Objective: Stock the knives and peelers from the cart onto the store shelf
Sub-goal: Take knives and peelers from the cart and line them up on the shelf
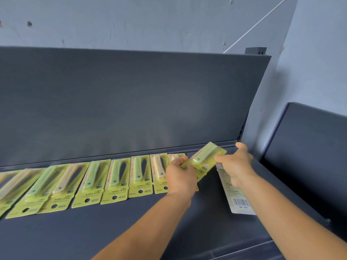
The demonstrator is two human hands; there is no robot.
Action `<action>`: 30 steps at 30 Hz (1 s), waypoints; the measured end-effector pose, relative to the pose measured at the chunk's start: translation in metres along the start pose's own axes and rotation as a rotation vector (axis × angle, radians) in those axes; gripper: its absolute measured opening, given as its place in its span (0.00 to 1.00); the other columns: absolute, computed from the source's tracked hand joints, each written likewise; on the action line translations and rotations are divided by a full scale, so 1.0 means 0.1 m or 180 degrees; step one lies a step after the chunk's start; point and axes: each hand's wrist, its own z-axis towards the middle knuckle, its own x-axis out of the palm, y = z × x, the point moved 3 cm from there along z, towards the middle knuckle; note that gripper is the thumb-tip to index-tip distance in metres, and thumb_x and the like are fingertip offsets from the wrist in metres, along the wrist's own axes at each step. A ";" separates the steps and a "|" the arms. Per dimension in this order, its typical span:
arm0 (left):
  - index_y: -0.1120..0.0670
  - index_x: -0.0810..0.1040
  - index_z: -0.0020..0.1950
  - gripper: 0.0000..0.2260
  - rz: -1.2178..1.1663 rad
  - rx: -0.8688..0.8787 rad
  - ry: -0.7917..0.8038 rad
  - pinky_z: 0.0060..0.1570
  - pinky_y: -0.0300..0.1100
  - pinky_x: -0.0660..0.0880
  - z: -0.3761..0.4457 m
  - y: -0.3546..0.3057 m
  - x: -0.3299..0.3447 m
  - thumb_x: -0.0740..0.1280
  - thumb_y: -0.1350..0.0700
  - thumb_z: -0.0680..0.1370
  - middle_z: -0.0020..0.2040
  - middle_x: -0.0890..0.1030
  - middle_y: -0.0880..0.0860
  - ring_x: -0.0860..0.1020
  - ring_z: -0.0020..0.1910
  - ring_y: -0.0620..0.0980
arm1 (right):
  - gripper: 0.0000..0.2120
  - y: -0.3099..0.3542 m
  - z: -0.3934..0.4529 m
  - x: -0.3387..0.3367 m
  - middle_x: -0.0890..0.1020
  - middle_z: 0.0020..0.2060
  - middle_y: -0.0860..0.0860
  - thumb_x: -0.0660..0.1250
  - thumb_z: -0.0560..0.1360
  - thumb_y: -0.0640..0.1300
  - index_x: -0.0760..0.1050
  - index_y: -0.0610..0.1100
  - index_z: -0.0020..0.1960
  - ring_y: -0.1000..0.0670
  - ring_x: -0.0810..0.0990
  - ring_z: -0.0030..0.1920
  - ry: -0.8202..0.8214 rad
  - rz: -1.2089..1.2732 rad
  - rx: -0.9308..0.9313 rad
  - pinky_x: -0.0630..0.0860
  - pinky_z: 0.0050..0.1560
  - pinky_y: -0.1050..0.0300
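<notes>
While both hands carry one carded fruit knife pkg [203,161] above the shelf [131,222], step in hand = setting it down at the right end of the knife row [105,181]. Left hand [180,175] grips the pkg's near-left edge, fingers curled over the card. Right hand [237,164] pinches the right side, thumb on top of the blister, other fingers spread toward the back panel [131,102]. Pkg is tilted, far end raised, not touching the deck as far as I can tell; it hangs over the row's last cards.

A face-down card [234,190] w/ barcode lies just right of the open slot, partly under the right wrist.

To do well, judged:
- rotate pkg so hang-hole faces front, matching neighbours.
- lower far end first against the back-panel lip, then lay flat.
- butt left edge to the last card; row overlaps slightly, so keep same overlap.
- watch right wrist: could drag the face-down card off line.
- flip that card afterwards, prob. same product.

Cart not in view.
</notes>
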 end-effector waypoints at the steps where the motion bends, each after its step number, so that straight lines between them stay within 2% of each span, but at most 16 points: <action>1: 0.54 0.74 0.65 0.14 0.0014 0.0008 -0.0022 0.29 0.33 0.69 0.00 0.00 -0.01 0.61 0.61 0.80 0.39 0.77 0.48 0.71 0.31 0.43 | 0.38 0.00 0.00 0.07 0.63 0.68 0.45 0.68 0.71 0.32 0.55 0.47 0.75 0.47 0.74 0.50 0.0112 0.0130 0.0073 0.74 0.50 0.53; 4: 0.56 0.74 0.64 0.12 0.0485 0.0291 0.0121 0.32 0.32 0.69 0.00 -0.01 -0.02 0.61 0.58 0.80 0.40 0.78 0.47 0.72 0.32 0.42 | 0.34 -0.05 0.03 0.27 0.74 0.57 0.43 0.67 0.71 0.28 0.61 0.42 0.73 0.43 0.80 0.52 0.0517 0.0412 0.0220 0.80 0.52 0.47; 6: 0.59 0.72 0.66 0.15 0.1382 0.0875 0.0377 0.40 0.33 0.69 0.00 -0.06 -0.06 0.58 0.54 0.82 0.46 0.77 0.49 0.73 0.37 0.42 | 0.27 -0.02 0.08 0.28 0.77 0.55 0.45 0.64 0.72 0.29 0.67 0.42 0.69 0.44 0.79 0.54 0.0357 -0.0039 -0.0037 0.79 0.54 0.47; 8: 0.56 0.67 0.70 0.17 0.2535 0.1366 0.0650 0.57 0.39 0.70 0.05 -0.04 -0.15 0.55 0.52 0.83 0.63 0.71 0.52 0.75 0.54 0.48 | 0.22 0.05 0.11 0.24 0.78 0.59 0.46 0.61 0.74 0.29 0.72 0.43 0.66 0.45 0.78 0.56 0.0203 -0.0763 -0.0492 0.78 0.53 0.51; 10: 0.55 0.63 0.72 0.20 0.3764 0.1683 0.0944 0.68 0.46 0.64 0.12 0.04 -0.20 0.55 0.49 0.82 0.72 0.63 0.52 0.65 0.70 0.53 | 0.22 0.11 0.11 0.24 0.76 0.63 0.45 0.58 0.74 0.29 0.75 0.44 0.65 0.45 0.76 0.59 0.0257 -0.1464 -0.0845 0.74 0.51 0.57; 12: 0.55 0.57 0.76 0.25 0.4460 0.1728 0.1182 0.74 0.48 0.54 0.17 0.12 -0.22 0.53 0.46 0.82 0.77 0.54 0.52 0.53 0.77 0.53 | 0.22 0.11 0.11 0.28 0.73 0.65 0.45 0.57 0.75 0.30 0.76 0.46 0.64 0.44 0.74 0.61 0.0413 -0.2032 -0.1069 0.73 0.53 0.57; 14: 0.55 0.52 0.78 0.26 0.4632 0.1680 0.1257 0.75 0.48 0.50 0.23 0.16 -0.22 0.51 0.46 0.83 0.79 0.49 0.53 0.48 0.78 0.51 | 0.22 0.10 0.09 0.33 0.71 0.66 0.46 0.57 0.76 0.30 0.76 0.47 0.65 0.44 0.73 0.63 0.0589 -0.2328 -0.1200 0.74 0.56 0.54; 17: 0.56 0.51 0.78 0.26 0.4775 0.1651 0.1230 0.75 0.48 0.50 0.31 0.15 -0.19 0.49 0.47 0.83 0.79 0.47 0.53 0.47 0.78 0.51 | 0.22 0.07 0.08 0.40 0.71 0.66 0.47 0.57 0.78 0.32 0.73 0.47 0.67 0.45 0.72 0.64 0.0773 -0.2647 -0.1326 0.72 0.57 0.54; 19: 0.56 0.49 0.78 0.26 0.4851 0.1604 0.1165 0.75 0.50 0.49 0.33 0.14 -0.18 0.49 0.47 0.83 0.79 0.45 0.53 0.45 0.78 0.52 | 0.18 0.08 0.06 0.41 0.72 0.66 0.47 0.56 0.80 0.36 0.72 0.45 0.67 0.45 0.73 0.63 0.0888 -0.2783 -0.1408 0.72 0.56 0.54; 21: 0.53 0.47 0.79 0.25 0.4808 0.1690 0.1170 0.75 0.52 0.46 0.30 0.12 -0.14 0.48 0.48 0.83 0.79 0.44 0.53 0.43 0.78 0.51 | 0.18 0.11 0.04 0.34 0.71 0.68 0.48 0.54 0.81 0.40 0.68 0.45 0.70 0.46 0.70 0.66 0.0929 -0.2746 -0.1429 0.70 0.61 0.53; 24: 0.48 0.47 0.79 0.25 0.4643 0.1973 0.1550 0.75 0.55 0.45 0.18 0.10 0.03 0.48 0.45 0.83 0.79 0.45 0.52 0.43 0.78 0.51 | 0.23 0.12 -0.03 0.13 0.65 0.73 0.50 0.57 0.80 0.46 0.61 0.48 0.75 0.47 0.64 0.72 0.1034 -0.2877 -0.1346 0.65 0.68 0.52; 26: 0.48 0.48 0.79 0.25 0.4727 0.2046 0.1700 0.75 0.54 0.45 0.16 0.10 0.13 0.47 0.43 0.83 0.79 0.46 0.51 0.45 0.78 0.51 | 0.30 0.06 -0.14 0.00 0.62 0.74 0.50 0.61 0.77 0.54 0.57 0.49 0.76 0.45 0.60 0.73 0.1232 -0.3231 -0.1158 0.64 0.70 0.49; 28: 0.47 0.50 0.78 0.25 0.4918 0.2066 0.1718 0.74 0.54 0.48 0.18 0.12 0.19 0.47 0.43 0.82 0.79 0.47 0.51 0.51 0.78 0.52 | 0.38 -0.02 -0.27 -0.12 0.62 0.73 0.50 0.65 0.72 0.61 0.55 0.49 0.76 0.44 0.59 0.72 0.1392 -0.3530 -0.0889 0.66 0.67 0.48; 30: 0.47 0.52 0.78 0.25 0.5031 0.2066 0.1717 0.74 0.54 0.50 0.22 0.14 0.21 0.47 0.43 0.82 0.79 0.48 0.50 0.56 0.76 0.52 | 0.39 -0.10 -0.35 -0.19 0.63 0.70 0.49 0.68 0.68 0.61 0.58 0.47 0.73 0.43 0.60 0.69 0.1450 -0.3624 -0.0620 0.68 0.62 0.50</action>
